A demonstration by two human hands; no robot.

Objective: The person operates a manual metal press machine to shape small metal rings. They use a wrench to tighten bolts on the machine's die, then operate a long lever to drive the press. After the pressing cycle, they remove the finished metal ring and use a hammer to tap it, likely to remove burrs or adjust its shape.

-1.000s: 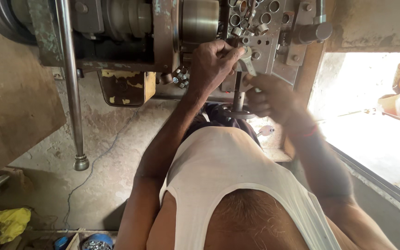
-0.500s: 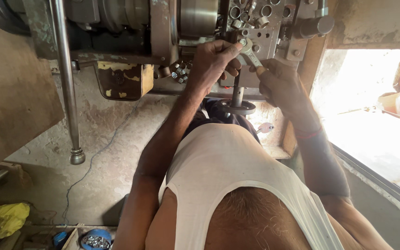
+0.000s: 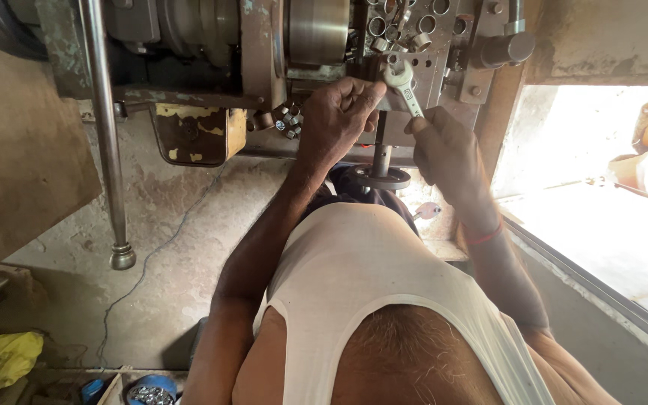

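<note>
Change: since the earlier frame your wrench [image 3: 402, 84] has swung upright, its open end now on the machine's tool block [image 3: 421, 45].
Right hand [image 3: 448, 150]: your fingers are wrapped shut around the wrench handle.
Left hand [image 3: 337, 116]: your fingers curl closed against the block, just left of the wrench head; whether they hold anything, I cannot tell.
Meaning: likely mid-turn on a fastener.

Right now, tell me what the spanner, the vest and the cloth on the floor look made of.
Spanner in the right hand: looks like bright steel, smooth and shiny. Vest: seems thin knitted cotton, white, softly creased. Cloth: yellow, crumpled; probably fabric, possibly plastic.
</note>
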